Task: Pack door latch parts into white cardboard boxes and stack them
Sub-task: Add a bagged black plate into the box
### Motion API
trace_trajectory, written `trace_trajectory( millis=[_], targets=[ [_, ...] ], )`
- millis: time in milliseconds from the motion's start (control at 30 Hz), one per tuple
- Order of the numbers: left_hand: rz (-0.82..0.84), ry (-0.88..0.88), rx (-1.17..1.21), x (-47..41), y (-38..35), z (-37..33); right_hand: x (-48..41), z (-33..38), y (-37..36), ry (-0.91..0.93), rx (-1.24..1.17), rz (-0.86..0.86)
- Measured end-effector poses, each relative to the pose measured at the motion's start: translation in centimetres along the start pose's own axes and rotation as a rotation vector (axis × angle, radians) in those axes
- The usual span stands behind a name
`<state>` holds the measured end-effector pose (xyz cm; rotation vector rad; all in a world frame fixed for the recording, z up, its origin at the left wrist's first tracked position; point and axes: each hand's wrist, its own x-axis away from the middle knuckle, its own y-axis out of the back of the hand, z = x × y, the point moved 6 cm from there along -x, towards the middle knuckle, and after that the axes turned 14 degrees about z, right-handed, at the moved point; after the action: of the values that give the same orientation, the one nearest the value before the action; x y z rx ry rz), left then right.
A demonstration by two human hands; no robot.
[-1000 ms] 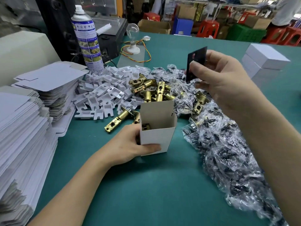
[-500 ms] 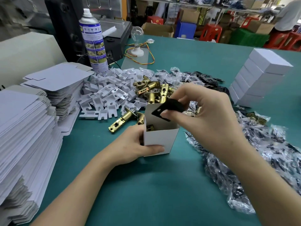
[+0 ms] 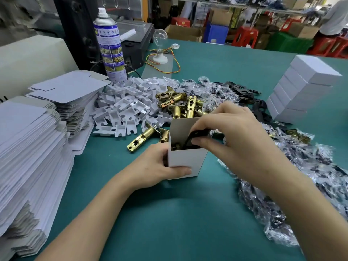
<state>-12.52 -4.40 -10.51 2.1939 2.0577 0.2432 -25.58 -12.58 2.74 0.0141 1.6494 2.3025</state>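
as box (image 3: 186,159) stands gripped, plate (image 3: 197,134) tilts.

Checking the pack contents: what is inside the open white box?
A brass latch part shows low inside the open white box; the right hand holds a black plate in its mouth. The box's walls hide anything deeper.

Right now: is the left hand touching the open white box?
Touching. The head view shows the left hand gripping the open white box: its thumb lies across the box's front wall with no gap.
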Motion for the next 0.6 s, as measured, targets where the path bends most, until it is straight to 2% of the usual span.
trace_trajectory(
  millis=[167, 300, 467, 600],
  targets=[
    [0.000, 0.008, 0.006, 0.1, 0.0, 0.0, -0.5, 0.7, -0.4, 0.036, 0.178, 0.109],
    [0.002, 0.004, 0.022, 0.1, 0.0, -0.2, -0.4, 0.9, -0.8, 0.039, 0.252, 0.073],
    [-0.003, 0.010, 0.014, 0.1, 0.1, 0.0, -0.1, 0.4, -0.8, 0.044, 0.115, -0.019],
    [-0.009, 0.023, 0.006, 0.1, 0.1, 0.3, 0.6, -1.7, 1.4, 0.006, -0.124, -0.210]
  ],
)
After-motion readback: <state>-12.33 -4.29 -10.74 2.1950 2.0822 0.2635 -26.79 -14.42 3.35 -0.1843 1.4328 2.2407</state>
